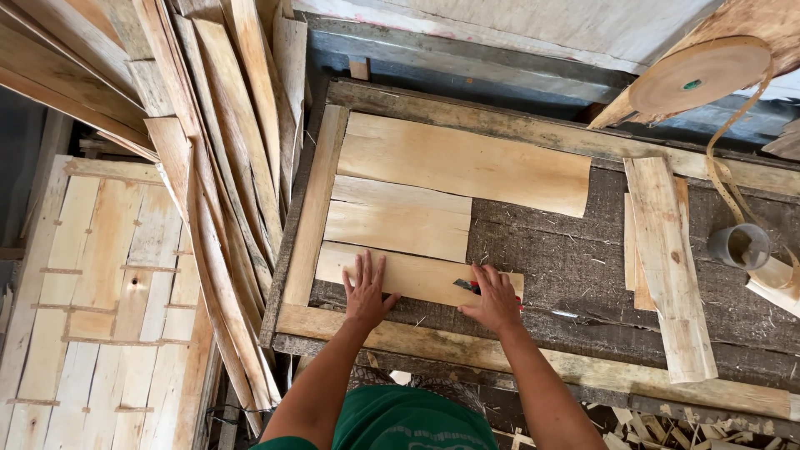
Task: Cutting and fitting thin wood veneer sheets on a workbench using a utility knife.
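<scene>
My left hand (366, 292) lies flat, fingers spread, on the near edge of a pale veneer strip (417, 271) on the dark worktable (583, 258). Just to its right, my right hand (493, 298) grips a small red-handled cutter (468, 286) whose blade rests on the same strip. Beyond it lie two more veneer sheets, a middle one (398, 218) and a wider far one (462, 162), edge to edge inside a rough wooden frame (310, 208).
A roll of brown paper tape (698, 75) hangs at the top right, its tail trailing to a grey cup (738, 246). Narrow veneer offcuts (667, 258) lie at the right. Curved veneer strips (225, 167) lean at the left over taped sheets (108, 292).
</scene>
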